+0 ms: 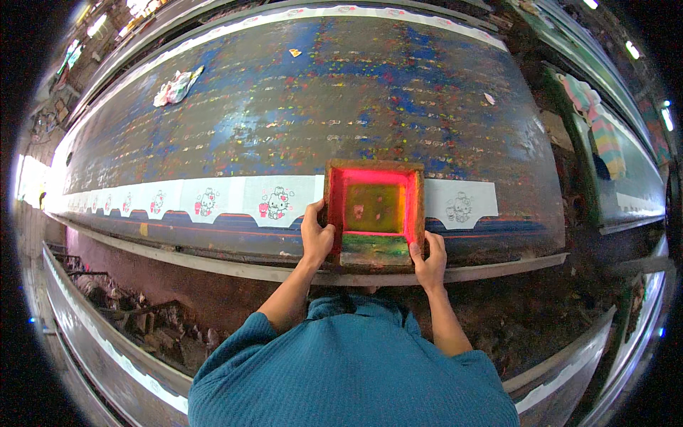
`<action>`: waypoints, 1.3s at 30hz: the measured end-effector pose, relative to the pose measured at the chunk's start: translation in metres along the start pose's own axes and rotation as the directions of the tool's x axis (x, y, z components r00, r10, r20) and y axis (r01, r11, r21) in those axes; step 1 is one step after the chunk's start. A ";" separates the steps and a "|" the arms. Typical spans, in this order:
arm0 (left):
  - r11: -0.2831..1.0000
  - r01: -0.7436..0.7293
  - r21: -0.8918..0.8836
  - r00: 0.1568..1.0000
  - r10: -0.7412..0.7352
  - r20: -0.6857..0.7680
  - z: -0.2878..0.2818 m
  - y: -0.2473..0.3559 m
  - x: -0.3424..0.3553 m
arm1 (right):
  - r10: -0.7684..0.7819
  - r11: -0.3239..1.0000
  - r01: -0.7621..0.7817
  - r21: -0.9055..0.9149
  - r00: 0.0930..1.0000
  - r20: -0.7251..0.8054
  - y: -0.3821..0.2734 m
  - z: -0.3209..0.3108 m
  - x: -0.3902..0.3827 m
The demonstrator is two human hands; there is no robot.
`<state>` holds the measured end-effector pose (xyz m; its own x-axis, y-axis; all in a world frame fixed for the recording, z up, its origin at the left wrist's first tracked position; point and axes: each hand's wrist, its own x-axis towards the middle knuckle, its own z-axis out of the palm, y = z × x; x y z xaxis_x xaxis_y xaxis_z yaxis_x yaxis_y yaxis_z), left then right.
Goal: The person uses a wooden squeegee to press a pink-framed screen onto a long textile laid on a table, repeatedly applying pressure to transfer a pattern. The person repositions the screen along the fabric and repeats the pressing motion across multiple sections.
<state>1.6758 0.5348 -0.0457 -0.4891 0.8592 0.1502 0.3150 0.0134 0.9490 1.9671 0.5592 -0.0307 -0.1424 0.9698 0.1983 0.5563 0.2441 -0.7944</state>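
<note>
Both my hands hold a wooden-framed printing screen [374,168] at the near edge of a long table. Pink ink coats its inner walls, and its mesh looks yellow-brown. My left hand [316,233] is closed around the left side of the frame. Near the lower right corner, my right hand [430,262] grips the other side with the thumb on top. Beneath the screen runs a row of white fabric pieces; the piece on the left [279,201] bears a cartoon cat print with pink parts. Right of the frame, another piece [462,204] shows only a dark outline print.
The long dark table [284,128] is spotted with blue, red and yellow ink. A crumpled cloth [178,87] lies at its far left, with small scraps beyond. A metal rail [213,265] edges the near side. A striped cloth [605,139] lies on a table at right.
</note>
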 end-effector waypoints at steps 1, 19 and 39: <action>1.000 0.024 0.018 1.000 -0.024 -0.003 0.002 0.001 -0.002 | -0.006 1.000 0.006 0.026 1.000 0.017 0.004 -0.004 0.001; 0.985 0.169 -0.031 0.985 -0.168 0.031 0.000 0.007 -0.003 | -0.075 0.992 0.077 0.104 0.997 -0.023 0.014 -0.012 0.004; 0.978 0.191 -0.080 0.981 -0.188 0.045 -0.002 -0.007 -0.003 | -0.541 0.769 0.633 -0.083 0.715 0.442 -0.068 -0.021 0.005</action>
<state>1.6735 0.5314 -0.0522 -0.5025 0.8635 -0.0437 0.1498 0.1367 0.9792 1.9456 0.5471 0.0367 -0.7647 0.5605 0.3180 0.4058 0.8022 -0.4380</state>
